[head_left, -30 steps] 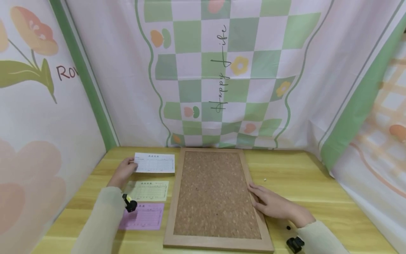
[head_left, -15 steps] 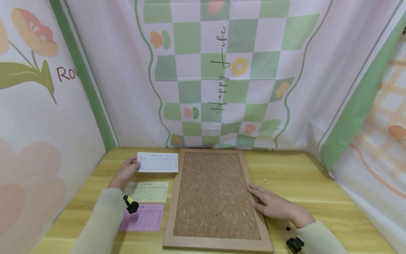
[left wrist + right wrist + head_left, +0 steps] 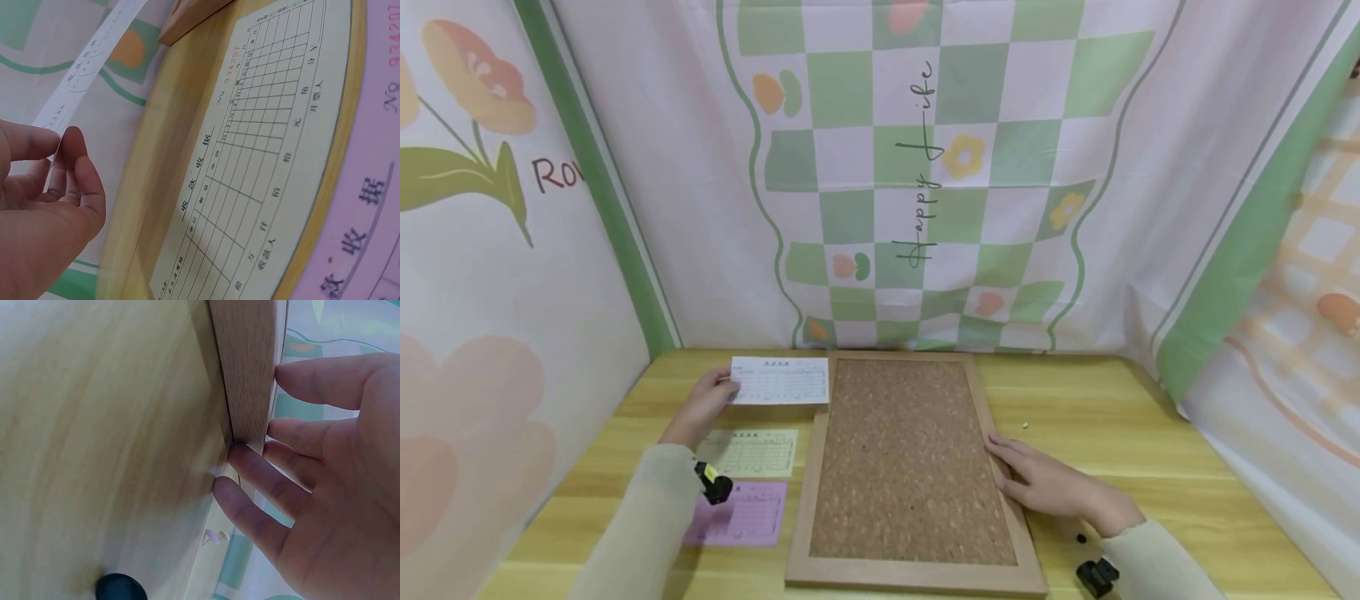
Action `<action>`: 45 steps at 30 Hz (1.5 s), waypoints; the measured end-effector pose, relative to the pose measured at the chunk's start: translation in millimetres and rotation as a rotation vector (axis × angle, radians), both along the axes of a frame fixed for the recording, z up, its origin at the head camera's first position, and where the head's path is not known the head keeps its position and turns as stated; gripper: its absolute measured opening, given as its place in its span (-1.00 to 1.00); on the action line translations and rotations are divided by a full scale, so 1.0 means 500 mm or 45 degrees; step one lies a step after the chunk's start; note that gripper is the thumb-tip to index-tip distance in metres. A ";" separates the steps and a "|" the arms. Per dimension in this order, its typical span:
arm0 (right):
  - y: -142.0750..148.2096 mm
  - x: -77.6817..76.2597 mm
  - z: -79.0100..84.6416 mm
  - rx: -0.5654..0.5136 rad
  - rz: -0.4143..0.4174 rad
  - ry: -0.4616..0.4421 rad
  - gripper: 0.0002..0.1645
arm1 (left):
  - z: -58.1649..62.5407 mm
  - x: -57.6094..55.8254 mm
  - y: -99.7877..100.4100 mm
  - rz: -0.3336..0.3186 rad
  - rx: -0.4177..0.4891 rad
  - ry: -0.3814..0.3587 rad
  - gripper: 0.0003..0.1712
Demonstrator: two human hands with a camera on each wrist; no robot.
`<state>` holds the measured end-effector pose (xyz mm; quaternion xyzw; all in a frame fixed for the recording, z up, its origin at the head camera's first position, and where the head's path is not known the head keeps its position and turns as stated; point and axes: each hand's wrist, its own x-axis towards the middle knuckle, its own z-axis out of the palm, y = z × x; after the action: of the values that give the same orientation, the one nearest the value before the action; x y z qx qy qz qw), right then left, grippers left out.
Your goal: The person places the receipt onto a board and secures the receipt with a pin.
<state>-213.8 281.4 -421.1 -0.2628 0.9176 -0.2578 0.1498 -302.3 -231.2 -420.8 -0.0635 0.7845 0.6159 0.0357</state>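
Note:
A white receipt slip with a printed table is pinched by its left edge between the thumb and fingers of my left hand. The left wrist view shows the slip raised off the table; its right edge overlaps the board's upper left frame in the head view. The framed cork board lies lengthwise in the middle. Fairly straight fingers of my right hand rest against its right frame, and the right wrist view shows fingertips on the wooden frame and table.
Left of the board lie a pale yellow receipt and, nearer, a purple receipt, both partly behind the left wrist camera. Thumbtacks lie right of the board. A small black round object sits by the right wrist. Printed curtains surround the table.
My left hand has carried the white receipt slip to the right, so its edge now overlaps the board's frame. The right hand has stayed in place.

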 end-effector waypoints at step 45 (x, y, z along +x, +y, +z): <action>0.012 -0.017 -0.003 -0.011 0.022 0.007 -0.22 | -0.001 -0.011 0.114 -0.169 0.253 0.073 -0.44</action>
<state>-222.5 287.3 -422.5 -0.2721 0.9146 -0.2596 0.1483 -307.8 -174.1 -421.3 0.0100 0.7226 0.6886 0.0601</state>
